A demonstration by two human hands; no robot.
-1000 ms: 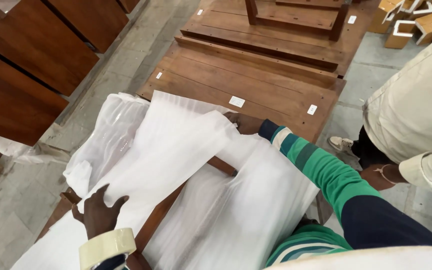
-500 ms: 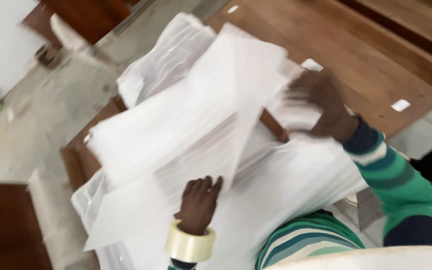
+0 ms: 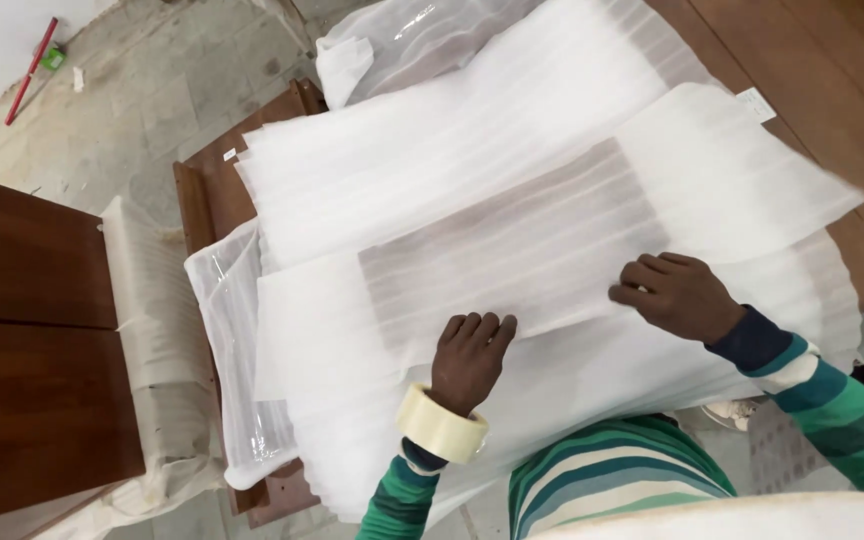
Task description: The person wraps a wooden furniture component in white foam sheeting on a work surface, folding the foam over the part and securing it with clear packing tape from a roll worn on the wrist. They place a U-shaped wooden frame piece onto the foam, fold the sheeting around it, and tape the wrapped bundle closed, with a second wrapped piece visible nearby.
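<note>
White foam wrapping lies in several layers over a dark wooden panel (image 3: pixel 252 160), and we take this panel as our landmark. The top foam sheet (image 3: pixel 552 230) covers the middle of the panel; its long axis runs from the lower left to the upper right, along the panel's length, and the brown wood shows faintly through it as a darker rectangle.

Our left hand (image 3: pixel 470 355) rests flat on the near edge of this sheet, fingers spread and pointing away from us, palm down; its grip is released, it only presses. A roll of clear tape (image 3: pixel 442 425) sits around the left wrist like a bracelet. Our right hand (image 3: pixel 674 295) lies on the same sheet, further toward the panel's right end, with the fingers curled a little on the foam. We judge that it also presses and does not pinch, but the fingertips are partly hidden.

Both hands are on the near long edge of the sheet, so the sheet lies away from us, across the panel. The left hand is nearer to the middle of the sheet, the right hand nearer to its free right end.

Beyond the panel's far end, a clear plastic bag (image 3: pixel 392 40) lies crumpled. On the left of the panel stands another wooden piece (image 3: pixel 32 350), partly wrapped.
</note>
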